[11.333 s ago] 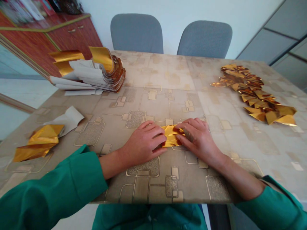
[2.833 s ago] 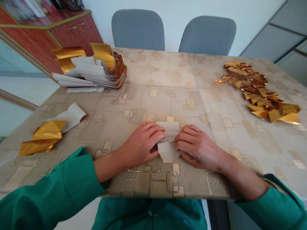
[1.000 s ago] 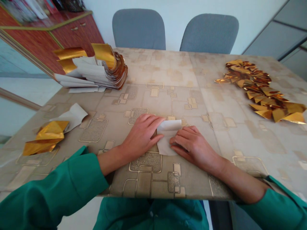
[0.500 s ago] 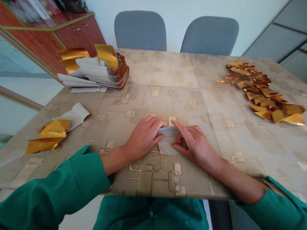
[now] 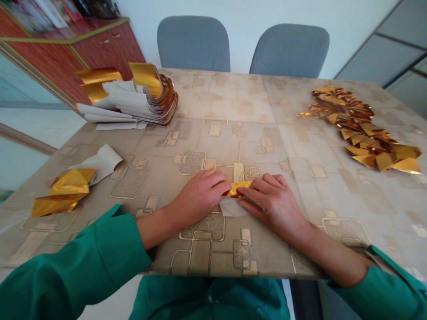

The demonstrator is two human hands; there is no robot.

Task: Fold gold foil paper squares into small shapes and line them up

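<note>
A small sheet of gold foil paper (image 5: 234, 208) lies on the table in front of me, pale back up. Its far edge is turned over toward me and shows the gold face. My left hand (image 5: 207, 192) is closed at the left end of that fold, fingertips bent onto the paper. At the other end, my right hand (image 5: 272, 198) presses and grips the fold between thumb and fingers. Both hands partly hide the sheet's sides.
Left of my arm lie loose gold and pale sheets (image 5: 68, 191). A thick curled stack of foil paper (image 5: 140, 100) stands at the back left. Folded gold pieces (image 5: 367, 129) form a long heap at the right. Two grey chairs (image 5: 193, 44) stand beyond the patterned table (image 5: 213, 253).
The far edge of the sheet has been folded over toward me, so a gold strip now shows. My right hand's fingers have come down onto the fold.
</note>
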